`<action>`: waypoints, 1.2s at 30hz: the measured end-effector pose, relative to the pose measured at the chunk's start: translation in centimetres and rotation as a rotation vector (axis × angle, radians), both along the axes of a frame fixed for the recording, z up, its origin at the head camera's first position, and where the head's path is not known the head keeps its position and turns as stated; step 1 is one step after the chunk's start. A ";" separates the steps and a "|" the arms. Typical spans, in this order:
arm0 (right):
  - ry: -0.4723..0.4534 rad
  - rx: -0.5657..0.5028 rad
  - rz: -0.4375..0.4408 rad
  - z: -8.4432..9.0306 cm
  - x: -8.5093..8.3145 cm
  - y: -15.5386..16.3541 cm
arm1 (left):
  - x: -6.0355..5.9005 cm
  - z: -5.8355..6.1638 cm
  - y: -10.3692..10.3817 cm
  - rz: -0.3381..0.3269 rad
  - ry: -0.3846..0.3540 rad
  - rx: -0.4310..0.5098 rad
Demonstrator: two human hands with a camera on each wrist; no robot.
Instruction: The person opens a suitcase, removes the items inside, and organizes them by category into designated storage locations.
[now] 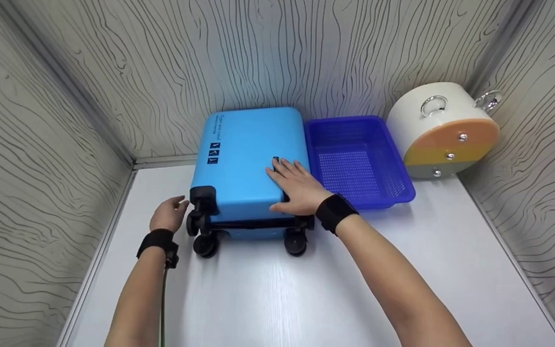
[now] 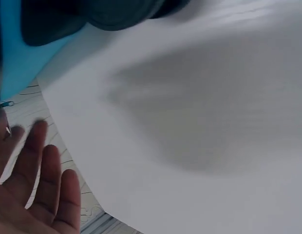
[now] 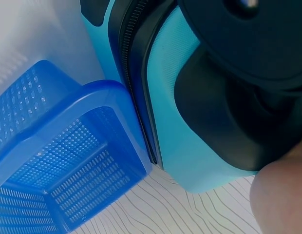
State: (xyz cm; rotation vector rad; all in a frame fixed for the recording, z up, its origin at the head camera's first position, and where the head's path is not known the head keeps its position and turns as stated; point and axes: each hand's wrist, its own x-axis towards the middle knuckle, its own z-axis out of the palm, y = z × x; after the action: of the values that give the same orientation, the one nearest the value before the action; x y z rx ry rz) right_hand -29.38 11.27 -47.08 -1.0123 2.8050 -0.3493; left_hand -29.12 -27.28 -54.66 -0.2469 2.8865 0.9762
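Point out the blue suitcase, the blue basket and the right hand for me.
blue suitcase (image 1: 246, 159), head view, on its flat top shell.
blue basket (image 1: 405, 188), head view, on its right rim.
right hand (image 1: 297, 188), head view, on its back.

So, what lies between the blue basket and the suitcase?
Nothing: in the head view the blue basket stands directly against the suitcase; the right wrist view shows the same.

The head view is bright and evenly lit from above, with sharp detail. Soft, faint shadows fall on the white table beneath the arms and under the blue suitcase. Wall lines bow at the edges, a wide-lens distortion. The left wrist view is blurred, with a broad grey shadow across the table. The right wrist view is close and soft; a fingertip at its lower right corner is out of focus.
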 end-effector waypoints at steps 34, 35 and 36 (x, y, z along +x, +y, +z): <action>-0.004 -0.057 -0.021 -0.4 -0.3 -0.1 | 1.5 5.7 17.2 -0.458 0.306 -0.614; -0.013 -0.078 -0.026 -0.4 -0.3 -0.1 | 1.6 5.7 17.1 -0.460 0.302 -0.609; -0.027 -0.108 -0.032 -0.3 -0.3 0.0 | 1.6 5.8 17.1 -0.462 0.301 -0.604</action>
State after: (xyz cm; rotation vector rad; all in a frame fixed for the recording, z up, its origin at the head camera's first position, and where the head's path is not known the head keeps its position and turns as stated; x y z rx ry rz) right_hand -29.71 11.27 -47.41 -0.9772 2.8071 -0.5190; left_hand -27.52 -10.18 -48.89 0.5589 3.1952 0.0590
